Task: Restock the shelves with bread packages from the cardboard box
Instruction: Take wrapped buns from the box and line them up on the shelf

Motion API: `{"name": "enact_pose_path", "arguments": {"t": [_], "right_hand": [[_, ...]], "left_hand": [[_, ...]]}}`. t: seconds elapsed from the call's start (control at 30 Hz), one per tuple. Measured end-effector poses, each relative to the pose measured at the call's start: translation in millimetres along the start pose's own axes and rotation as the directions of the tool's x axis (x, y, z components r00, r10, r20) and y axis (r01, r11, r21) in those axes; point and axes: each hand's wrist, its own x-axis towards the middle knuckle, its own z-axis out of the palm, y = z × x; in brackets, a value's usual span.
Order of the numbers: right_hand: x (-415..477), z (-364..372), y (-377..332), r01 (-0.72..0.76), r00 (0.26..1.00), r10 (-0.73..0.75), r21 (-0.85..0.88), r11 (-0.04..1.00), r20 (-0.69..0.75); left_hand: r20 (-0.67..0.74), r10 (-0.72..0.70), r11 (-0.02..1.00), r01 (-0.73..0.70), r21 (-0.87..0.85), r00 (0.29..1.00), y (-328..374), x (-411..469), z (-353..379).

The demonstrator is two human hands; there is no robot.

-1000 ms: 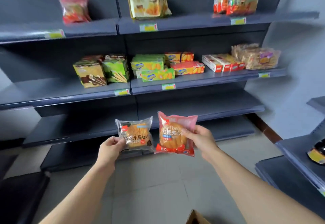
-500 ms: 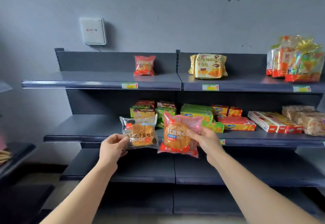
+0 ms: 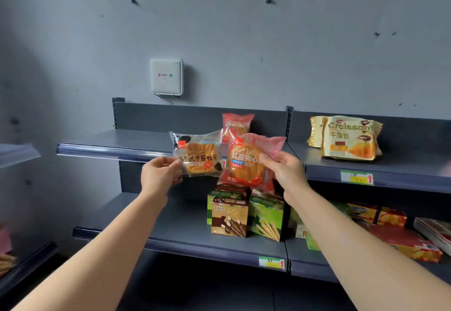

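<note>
My left hand (image 3: pixel 159 174) pinches the left edge of a clear toast bread package (image 3: pixel 199 155) with black print. My right hand (image 3: pixel 286 174) grips the right side of a pink red-bean bread package (image 3: pixel 249 161). Both packages are held up side by side in front of the top shelf (image 3: pixel 117 144), at its front edge. Another pink bread package (image 3: pixel 235 124) stands on that shelf right behind them. The cardboard box is out of view.
Gold croissant bags (image 3: pixel 349 137) sit on the top shelf to the right. Green and brown snack boxes (image 3: pixel 244 213) and other boxes (image 3: pixel 400 232) fill the middle shelf. A white wall box (image 3: pixel 166 76) hangs above. Another shelf unit edges in at left.
Both hands have lifted the two packages from middle-shelf height to the top shelf's edge. The view has tilted upward and moved closer to the shelves.
</note>
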Motion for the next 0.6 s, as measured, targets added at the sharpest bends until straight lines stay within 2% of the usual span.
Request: {"name": "enact_pose_path", "arguments": {"t": [0.27,0.6], "right_hand": [[108.9,34.9,-13.3,0.054,0.998,-0.052,-0.064,0.996,0.027],[217.5,74.4,25.6,-0.022,1.000,0.023,-0.177,0.984,0.002]], "left_hand": [[-0.051,0.018,0.999,-0.017,0.032,0.999,6.9,114.0,31.3],[0.053,-0.025,0.992,0.018,0.128,0.998,-23.6,239.4,72.1]]}}
